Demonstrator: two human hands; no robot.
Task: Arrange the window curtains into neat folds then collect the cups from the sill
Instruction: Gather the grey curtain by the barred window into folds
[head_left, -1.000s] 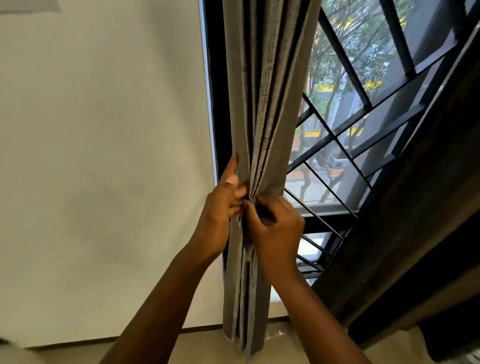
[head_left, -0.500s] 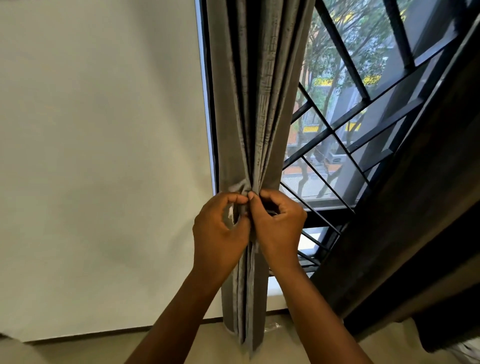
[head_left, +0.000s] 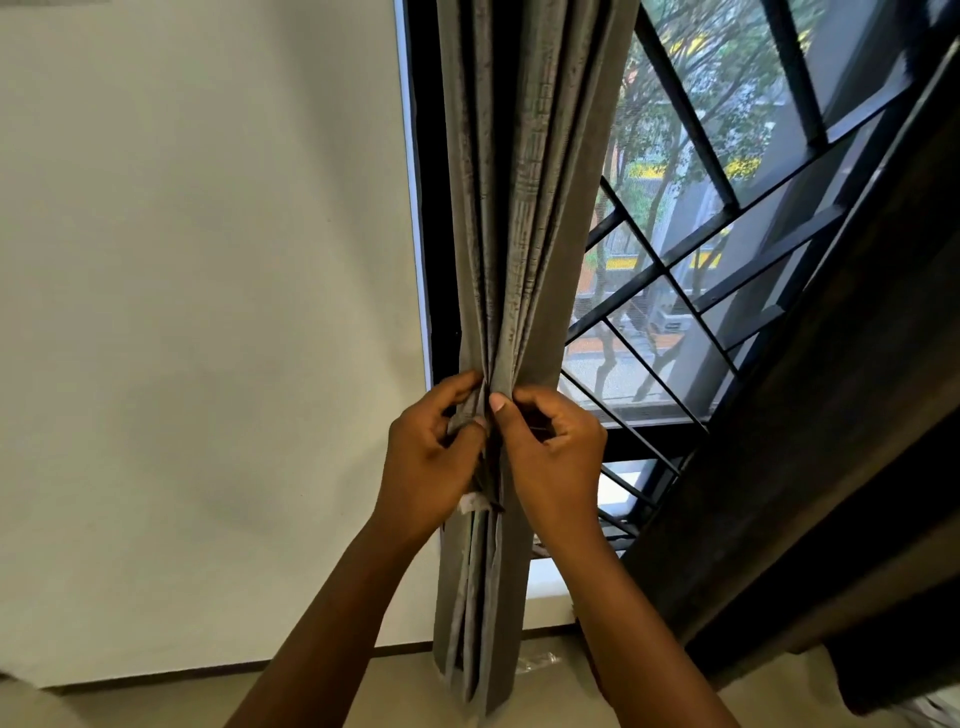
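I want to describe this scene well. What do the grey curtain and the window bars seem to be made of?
The grey curtain looks like thick woven cloth with a matt, slightly mottled surface; it falls in soft pleats where the left hand and right hand pinch it. The window bars seem to be metal painted black: thin, straight, with a smooth dull finish.

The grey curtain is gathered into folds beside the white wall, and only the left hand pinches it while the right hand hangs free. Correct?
Not quite. In the head view, both the left hand and the right hand pinch the grey curtain. The rest holds.
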